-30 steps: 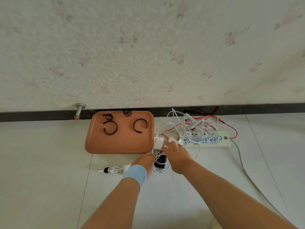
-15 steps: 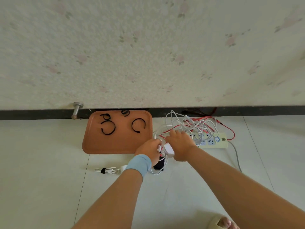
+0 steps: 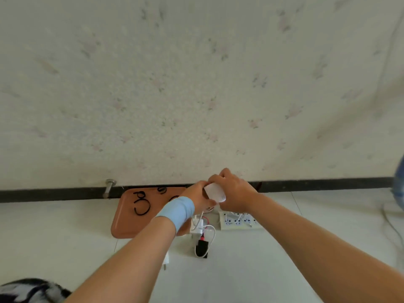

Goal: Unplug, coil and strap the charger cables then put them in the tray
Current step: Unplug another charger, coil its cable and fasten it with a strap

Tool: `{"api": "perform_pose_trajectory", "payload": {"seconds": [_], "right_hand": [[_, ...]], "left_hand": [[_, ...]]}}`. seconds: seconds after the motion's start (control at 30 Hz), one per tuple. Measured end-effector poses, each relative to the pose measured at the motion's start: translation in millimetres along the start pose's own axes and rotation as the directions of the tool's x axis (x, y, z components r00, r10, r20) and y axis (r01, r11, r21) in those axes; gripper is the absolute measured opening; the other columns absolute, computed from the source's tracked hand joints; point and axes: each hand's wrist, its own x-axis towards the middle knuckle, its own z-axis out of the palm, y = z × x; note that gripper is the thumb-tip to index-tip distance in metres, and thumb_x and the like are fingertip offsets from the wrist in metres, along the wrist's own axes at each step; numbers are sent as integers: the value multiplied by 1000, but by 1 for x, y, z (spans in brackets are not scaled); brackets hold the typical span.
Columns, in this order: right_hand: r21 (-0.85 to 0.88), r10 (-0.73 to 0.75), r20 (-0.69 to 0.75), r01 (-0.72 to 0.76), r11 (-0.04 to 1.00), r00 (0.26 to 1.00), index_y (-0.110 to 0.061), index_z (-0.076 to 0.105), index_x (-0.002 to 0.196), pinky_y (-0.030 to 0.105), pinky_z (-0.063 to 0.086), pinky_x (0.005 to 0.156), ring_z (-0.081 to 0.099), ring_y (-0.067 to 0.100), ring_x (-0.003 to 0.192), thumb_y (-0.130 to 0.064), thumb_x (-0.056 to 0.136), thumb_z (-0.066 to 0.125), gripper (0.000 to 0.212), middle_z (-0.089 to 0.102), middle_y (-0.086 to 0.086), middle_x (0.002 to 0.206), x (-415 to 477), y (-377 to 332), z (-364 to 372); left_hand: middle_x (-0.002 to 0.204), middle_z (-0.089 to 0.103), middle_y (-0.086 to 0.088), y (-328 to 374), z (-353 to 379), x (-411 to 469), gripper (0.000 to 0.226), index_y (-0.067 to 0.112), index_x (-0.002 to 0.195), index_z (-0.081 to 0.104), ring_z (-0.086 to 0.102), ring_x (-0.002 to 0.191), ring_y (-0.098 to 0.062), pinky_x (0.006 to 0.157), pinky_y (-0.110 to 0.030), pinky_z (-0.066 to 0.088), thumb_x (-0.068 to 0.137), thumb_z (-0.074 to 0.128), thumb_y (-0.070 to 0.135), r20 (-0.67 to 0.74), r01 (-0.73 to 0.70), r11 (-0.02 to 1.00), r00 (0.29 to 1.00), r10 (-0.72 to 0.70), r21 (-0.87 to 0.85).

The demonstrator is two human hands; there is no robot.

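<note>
Work centres on the charger block (image 3: 215, 192), white and smooth, held up between the person's two hands in front of the dark skirting board (image 3: 65, 193). The left hand (image 3: 197, 199), with a blue wristband (image 3: 179, 209), has its fingers curled, pinching the block's nine o'clock end. The right hand (image 3: 235, 191) wraps curled fingers over the other end from three o'clock. I'd judge the block light, hard and a little slippery, best gripped by its body and never tugged by the lead. The lead looks thin and limp and apt to spring out of a coil, so it wants pinching close to the block and winding from there. A white cable (image 3: 199, 217) drops at six o'clock from under the hands, though I cannot tell whether it belongs to this block. Further down at six o'clock a second white charger (image 3: 196, 230) and a black charger (image 3: 202, 248) lie close together on the tiles. The power strip (image 3: 238, 221) lies at five o'clock of the hands. The tray (image 3: 122, 219) sits at eight o'clock, partly behind the left forearm, with black straps (image 3: 141, 214) lying in it. A metal door stop (image 3: 109, 186) stands at nine o'clock, by the wall.
</note>
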Motion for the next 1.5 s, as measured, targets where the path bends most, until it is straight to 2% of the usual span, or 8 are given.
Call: {"api": "perform_pose_trajectory", "payload": {"seconds": [0.43,0.67,0.87,1.0,1.13,1.27,1.37,1.5], "right_hand": [[177,150,-95,-131,975,984,-44,39,141,40,51,93,57,23,110,-57,78,75,73,53,-2,129,-46,-26,-117],[601,202,-81,-114,791,976,-25,35,147,24,45,67,55,15,92,-18,82,75,76,52,4,121,-52,-28,-152],[650,173,-188,-9,760,967,-20,50,133,23,51,62,66,15,84,-7,78,79,64,61,-3,118,-46,-36,-162],[537,148,-29,-110,837,989,-11,72,109,26,52,80,69,15,85,-19,92,70,19,76,0,99,-45,-33,-163],[338,134,257,-219,915,957,-11,72,107,37,41,105,71,16,99,-36,105,48,35,78,0,103,-54,-29,-160],[361,213,155,-256,896,965,-7,69,100,31,47,82,63,22,77,-43,104,47,42,64,6,77,-55,-38,-171],[388,133,-5,-121,914,991,-15,61,121,27,47,66,51,16,74,-18,93,62,28,55,2,88,-52,-49,-182],[512,23,-113,38,858,993,-30,48,138,28,50,68,55,14,78,8,83,50,67,56,-2,110,-55,-65,-194]], "left_hand": [[133,56,-3,72,-49,-41,77,19,144,37,54,115,-21,96,-30,43,79,78,18,26,-154,988,988,154,-16],[123,67,-7,105,-89,-61,53,15,128,58,63,115,-21,99,-43,51,79,75,25,75,-138,789,971,227,-599],[115,68,-17,131,-118,-77,33,4,123,59,70,101,-27,86,-41,59,91,66,8,-225,-282,723,958,177,-630],[105,69,-22,156,-140,-92,14,3,105,62,71,83,-28,77,-40,61,91,63,3,-415,-409,484,904,101,-774],[90,63,-15,165,-174,-112,12,4,97,59,64,72,-23,77,-37,59,94,60,16,-464,-464,18,885,-29,-886],[81,61,-13,149,-192,-121,22,5,97,57,63,67,-23,81,-51,58,95,59,26,-390,-393,-141,919,-45,-909],[70,65,-10,142,-192,-125,26,6,98,55,62,54,-16,50,-21,54,96,60,32,-317,-322,-39,943,-102,-946],[72,48,-4,135,-188,-125,27,12,93,57,39,37,-9,33,-15,23,90,68,36,-286,-225,471,956,-62,-853]]}}
